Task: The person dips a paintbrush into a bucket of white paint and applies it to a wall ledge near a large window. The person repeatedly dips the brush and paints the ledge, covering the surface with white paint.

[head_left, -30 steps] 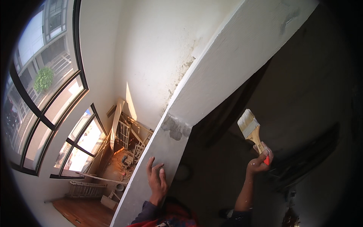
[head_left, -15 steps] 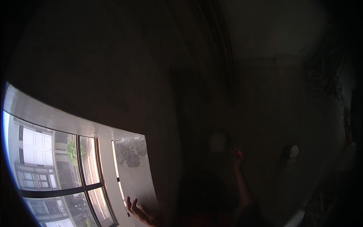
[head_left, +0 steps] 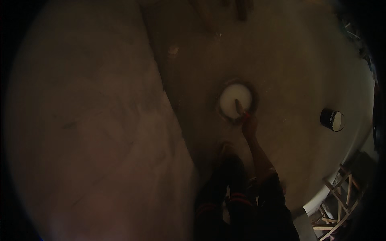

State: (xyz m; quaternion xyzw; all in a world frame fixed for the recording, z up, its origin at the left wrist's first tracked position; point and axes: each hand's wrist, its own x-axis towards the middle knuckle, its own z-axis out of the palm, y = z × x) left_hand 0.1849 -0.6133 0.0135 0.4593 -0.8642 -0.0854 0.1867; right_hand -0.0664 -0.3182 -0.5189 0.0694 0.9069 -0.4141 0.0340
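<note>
In the dim head view, the right hand (head_left: pixel 248 121) grips a paintbrush (head_left: pixel 239 107) dipped into the round bucket of white paint (head_left: pixel 235 100) on the floor (head_left: pixel 289 68), a dark can (head_left: pixel 332 120) lying well to the bucket's right, while the left hand is out of sight.

the brush (head_left: pixel 239 107) sits in the bucket (head_left: pixel 235 100) on the floor (head_left: pixel 289 60) — a can (head_left: pixel 332 120) well to its right.

An unfinished room under renovation, dimly lit: a bare concrete floor (head_left: pixel 305 72), a bucket (head_left: pixel 236 101) of white paint standing on it, a dark can (head_left: pixel 332 120) nearby, and a wooden trestle (head_left: pixel 337 201) by the wall.
</note>
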